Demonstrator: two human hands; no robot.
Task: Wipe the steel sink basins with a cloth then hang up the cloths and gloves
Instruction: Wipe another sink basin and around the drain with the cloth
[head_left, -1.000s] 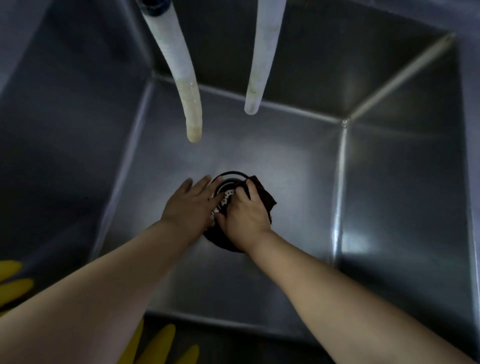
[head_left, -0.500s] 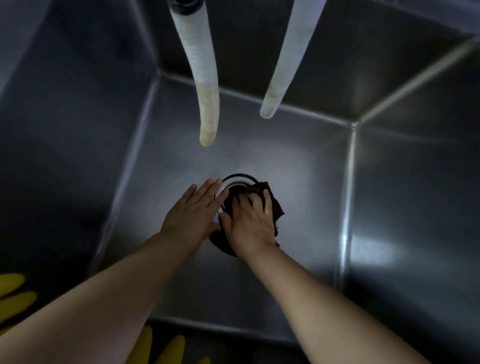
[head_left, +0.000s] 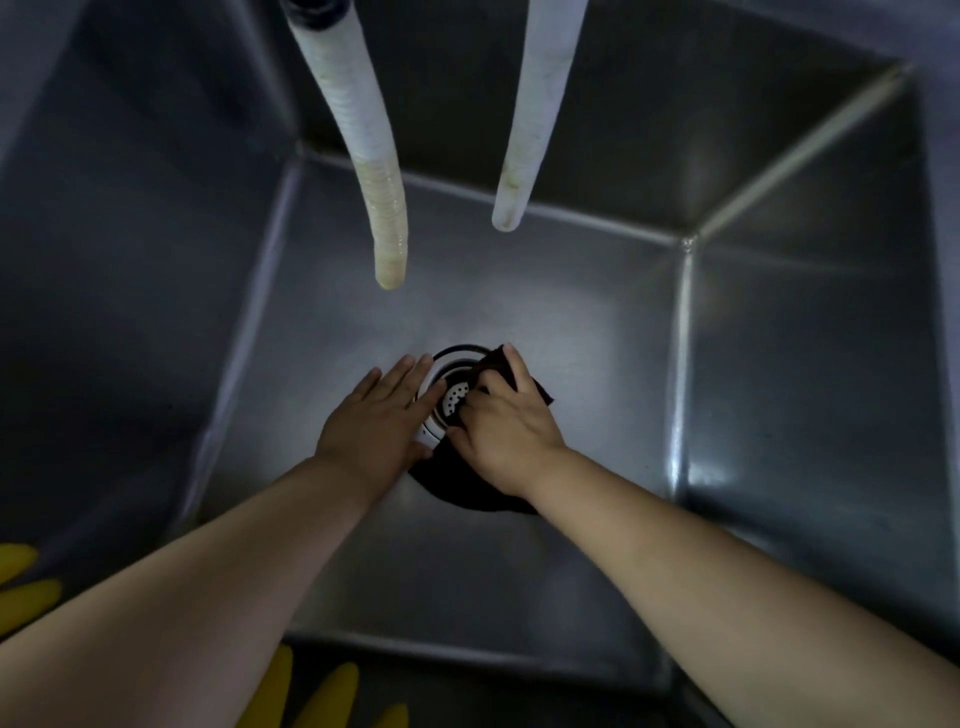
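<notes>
Both bare arms reach down into a deep steel sink basin (head_left: 571, 322), and the two hands meet at the drain in the middle of its floor. The left hand (head_left: 379, 421) lies flat with its fingers straight and together, grasping nothing; its fingertips rest on the left rim of the round drain strainer (head_left: 453, 397), whose pale perforated centre shows between the two hands. The right hand (head_left: 504, 421) is just right of the left one, its fingers curled round a dark cloth (head_left: 467, 491) that it presses against the right side of the strainer. One corner of the cloth sticks up past the far fingertips, another edge shows to the right of the knuckles, and a larger dark fold spreads on the basin floor under the wrist, toward the near side. Two pale hoses hang down from the top of the view, above the far part of the basin and well apart from the hands: the ribbed hose (head_left: 371, 171) on the left reaches lower and is yellowed toward its open end, while the smooth hose (head_left: 527, 130) on the right ends higher. At the near left, yellow glove fingers (head_left: 28, 597) show beside the left forearm, and more yellow fingertips (head_left: 332, 696) show along the bottom edge, near the basin's near wall.
</notes>
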